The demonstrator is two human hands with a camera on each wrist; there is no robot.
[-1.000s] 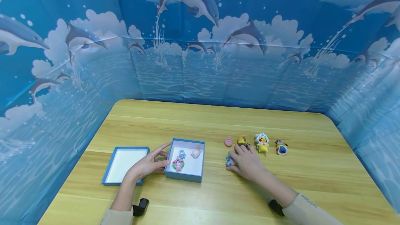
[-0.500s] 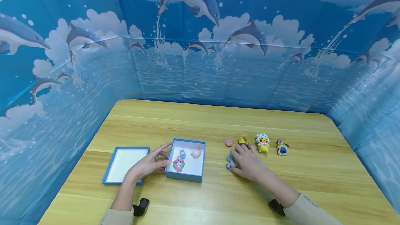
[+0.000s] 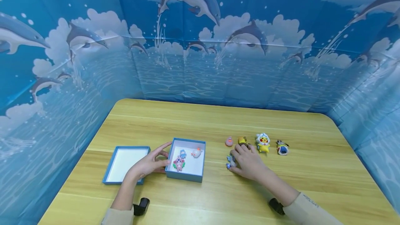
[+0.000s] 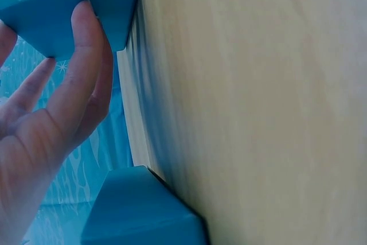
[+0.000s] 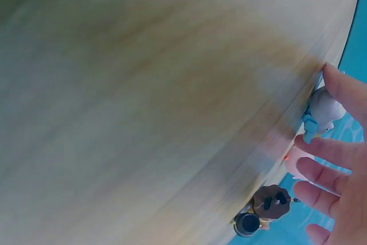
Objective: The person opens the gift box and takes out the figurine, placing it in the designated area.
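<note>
My left hand rests against the left side of an open blue box. Its fingertips touch the box wall in the left wrist view. Inside the box lie a pink figurine, a small blue figurine and a white duck-like toy. Right of the box, my right hand is around a grey-and-blue toy figurine on the table. The right wrist view has thumb and index finger on either side of that figurine, the other fingers spread below.
A blue box lid with a white inside lies left of the box. Behind my right hand sit a pink duck toy, a yellow-and-brown figurine, a Pikachu figurine and a dark-and-white figurine. A dolphin-print curtain surrounds the wooden table.
My right hand has shifted slightly right, and more of the grey-and-blue figurine shows beside its fingers. My left hand and the box have stayed put.
</note>
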